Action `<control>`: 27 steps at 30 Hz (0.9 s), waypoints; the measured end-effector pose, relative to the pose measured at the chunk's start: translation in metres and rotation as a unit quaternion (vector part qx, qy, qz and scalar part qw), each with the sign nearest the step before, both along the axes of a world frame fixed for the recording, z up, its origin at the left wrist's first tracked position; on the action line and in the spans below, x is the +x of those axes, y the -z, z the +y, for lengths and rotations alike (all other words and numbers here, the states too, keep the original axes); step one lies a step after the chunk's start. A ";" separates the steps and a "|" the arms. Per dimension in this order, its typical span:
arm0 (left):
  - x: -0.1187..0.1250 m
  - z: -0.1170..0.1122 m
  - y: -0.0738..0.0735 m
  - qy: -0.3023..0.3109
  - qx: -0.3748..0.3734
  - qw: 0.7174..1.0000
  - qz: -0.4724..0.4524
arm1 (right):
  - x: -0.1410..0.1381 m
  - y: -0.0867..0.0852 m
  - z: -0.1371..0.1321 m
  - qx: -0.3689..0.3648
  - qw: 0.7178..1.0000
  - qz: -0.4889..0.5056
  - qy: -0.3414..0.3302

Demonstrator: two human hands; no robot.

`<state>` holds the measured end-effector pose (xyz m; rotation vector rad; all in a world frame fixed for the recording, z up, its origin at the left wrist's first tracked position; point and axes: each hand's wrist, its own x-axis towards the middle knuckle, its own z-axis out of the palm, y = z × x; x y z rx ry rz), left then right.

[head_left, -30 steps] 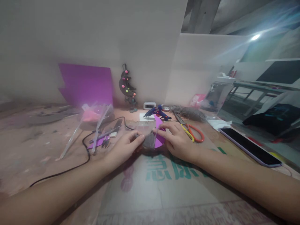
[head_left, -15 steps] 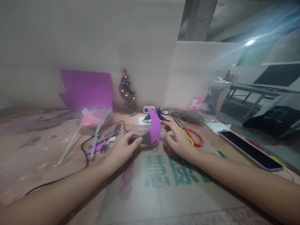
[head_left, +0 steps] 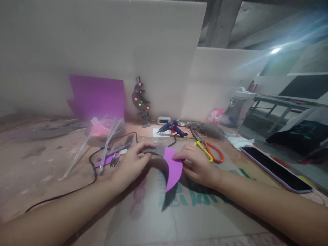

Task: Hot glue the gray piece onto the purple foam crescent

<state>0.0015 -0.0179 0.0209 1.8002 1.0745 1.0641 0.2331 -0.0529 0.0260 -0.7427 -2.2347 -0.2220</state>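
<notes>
My left hand pinches a dark grey curved strip between thumb and fingers. Joined to or overlapping that strip is a purple crescent-shaped piece, its pointed tip hanging down toward me. My right hand grips the crescent's right edge with thumb and fingertips. Both pieces are held above printed cardboard, where a shadow falls. Just beyond my hands lies a blue glue gun with a small red light. Scissors with red and yellow handles rest beside my right hand.
A decorated dark crescent ornament and purple sheets lean at the back wall. Clear sticks, a black cable and small tools lie left. A phone, a plastic jug and grey string are on the right.
The purple crescent has turned over, its tip going from pointing up to pointing down toward me. My right hand, earlier with fingers apart beside it, now grips its edge.
</notes>
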 end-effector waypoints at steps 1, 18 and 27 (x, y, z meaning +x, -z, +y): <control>0.000 0.000 0.000 0.000 0.004 1.000 -0.004 | 0.000 0.000 -0.001 0.014 0.999 -0.028 -0.008; -0.001 0.005 0.001 0.060 -0.042 0.994 -0.086 | 0.000 0.006 0.000 0.084 0.985 -0.153 -0.010; 0.000 0.005 0.004 0.037 -0.019 0.998 -0.054 | -0.004 0.001 0.002 0.002 0.993 -0.109 0.034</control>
